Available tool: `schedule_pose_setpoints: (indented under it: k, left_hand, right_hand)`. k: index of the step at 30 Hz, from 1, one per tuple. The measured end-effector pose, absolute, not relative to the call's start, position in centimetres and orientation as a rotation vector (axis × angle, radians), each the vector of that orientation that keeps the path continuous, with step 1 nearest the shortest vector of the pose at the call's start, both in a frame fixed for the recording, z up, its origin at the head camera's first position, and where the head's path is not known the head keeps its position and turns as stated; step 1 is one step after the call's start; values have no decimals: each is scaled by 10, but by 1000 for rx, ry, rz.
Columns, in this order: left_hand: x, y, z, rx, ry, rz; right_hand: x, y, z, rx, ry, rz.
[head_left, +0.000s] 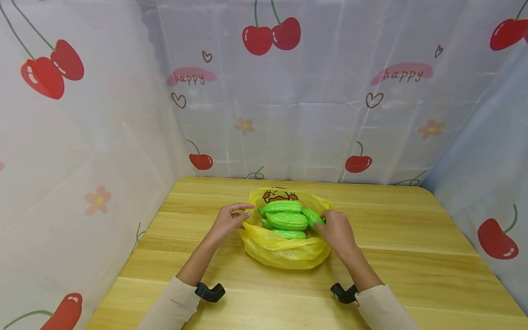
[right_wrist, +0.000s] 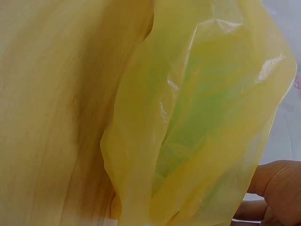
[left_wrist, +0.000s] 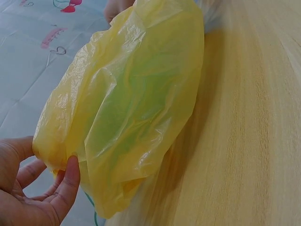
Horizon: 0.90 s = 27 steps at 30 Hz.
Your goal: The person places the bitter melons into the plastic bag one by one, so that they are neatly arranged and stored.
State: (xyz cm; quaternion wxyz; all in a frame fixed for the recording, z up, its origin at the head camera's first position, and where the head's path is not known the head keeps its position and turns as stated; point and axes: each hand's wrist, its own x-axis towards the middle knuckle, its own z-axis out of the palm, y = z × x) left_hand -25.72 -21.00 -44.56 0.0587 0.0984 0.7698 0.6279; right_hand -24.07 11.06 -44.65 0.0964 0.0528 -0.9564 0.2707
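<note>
A crinkled yellow plastic bag (head_left: 284, 254), its mouth spread wide, sits on the wooden table. Inside lie several shiny, ridged green bitter melons (head_left: 287, 221), one leaning at the right side of the opening. The left hand (head_left: 232, 217) holds the bag's left rim between thumb and fingers; in the left wrist view its fingertips (left_wrist: 72, 165) are right at the bag's edge. At the opposite rim, the right hand (head_left: 336, 228) grips the plastic beside the leaning melon. The right wrist view shows the fingers (right_wrist: 277, 186) partly hidden behind the translucent bag.
The wooden table (head_left: 412, 256) stretches around the bag. A cherry-patterned sheet (head_left: 313, 114) hangs behind the table and along both sides. Each wrist wears a black mount, the left mount (head_left: 210, 292) and the right mount (head_left: 343, 293) standing close over the table.
</note>
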Motion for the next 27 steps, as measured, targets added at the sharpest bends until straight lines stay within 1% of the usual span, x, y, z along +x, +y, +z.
schedule_pose_setpoints:
  k: [11,21,27]
  left_hand:
    - [-257,-210,-445,313,2341,1897]
    - [-258,-210,-445,324,2338,1897]
    - [-258,-211,-446,337,2335,1897]
  right_hand:
    - [-239,112,-444,150,-2856,825]
    - [-241,123,-447,183,-2825,1049]
    - [-243,129,-451,190,-2784,1106]
